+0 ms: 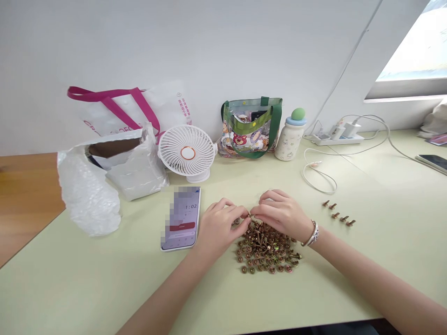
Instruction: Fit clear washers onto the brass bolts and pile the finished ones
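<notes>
A pile of brass-coloured bolts and flange nuts [265, 249] lies on the table, with loose nuts spread along its near side. Over the pile's far edge, the fingertips of my left hand [220, 225] and my right hand [284, 215] meet in a pinch. Between them shows a small brass-coloured bolt [250, 215], gripped by the left fingers. What the right fingertips pinch against it is too small to make out. To the right, several bolts [335, 215] lie apart from the pile in two short rows. A bracelet circles my right wrist.
Left of my hands lies a phone [185, 228]. Behind it stand a white fan [187, 152], an opened plastic parcel [139, 172] and a tote bag [167, 100]. A green-trimmed bag [244, 139], a bottle [290, 139] and a power strip [335, 139] with cables line the wall.
</notes>
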`<state>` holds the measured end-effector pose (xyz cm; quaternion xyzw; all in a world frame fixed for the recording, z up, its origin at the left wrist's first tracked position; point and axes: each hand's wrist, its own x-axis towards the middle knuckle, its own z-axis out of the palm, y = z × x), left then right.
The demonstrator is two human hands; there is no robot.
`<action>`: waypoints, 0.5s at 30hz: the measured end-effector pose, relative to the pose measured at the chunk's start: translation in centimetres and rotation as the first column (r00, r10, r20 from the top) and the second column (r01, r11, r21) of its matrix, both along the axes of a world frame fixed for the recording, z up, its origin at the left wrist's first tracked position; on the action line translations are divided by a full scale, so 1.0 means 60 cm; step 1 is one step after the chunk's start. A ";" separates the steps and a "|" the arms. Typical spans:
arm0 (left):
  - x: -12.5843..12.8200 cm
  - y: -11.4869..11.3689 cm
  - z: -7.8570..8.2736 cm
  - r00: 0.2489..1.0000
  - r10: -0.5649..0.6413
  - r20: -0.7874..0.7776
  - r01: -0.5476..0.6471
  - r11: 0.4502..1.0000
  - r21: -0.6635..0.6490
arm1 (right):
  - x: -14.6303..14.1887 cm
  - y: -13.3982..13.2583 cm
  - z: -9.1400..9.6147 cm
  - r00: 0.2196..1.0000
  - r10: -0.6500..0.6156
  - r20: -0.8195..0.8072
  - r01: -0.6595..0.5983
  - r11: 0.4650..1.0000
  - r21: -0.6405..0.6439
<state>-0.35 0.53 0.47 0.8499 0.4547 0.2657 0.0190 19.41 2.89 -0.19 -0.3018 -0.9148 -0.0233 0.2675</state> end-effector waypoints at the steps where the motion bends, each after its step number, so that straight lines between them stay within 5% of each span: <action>1: 0.000 0.000 0.001 1.000 -0.003 -0.003 0.003 1.000 -0.007 | 0.001 0.001 0.001 1.000 -0.001 0.001 0.001 1.000 0.001; 8: 0.000 -0.002 0.004 1.000 -0.022 0.012 0.023 0.999 -0.040 | 0.022 0.019 0.006 0.996 -0.075 0.048 0.077 0.996 -0.051; 15: 0.001 -0.003 0.000 0.961 -0.276 -0.007 0.275 0.960 -0.058 | 0.067 0.055 -0.008 0.945 -0.309 0.106 0.314 0.948 -0.042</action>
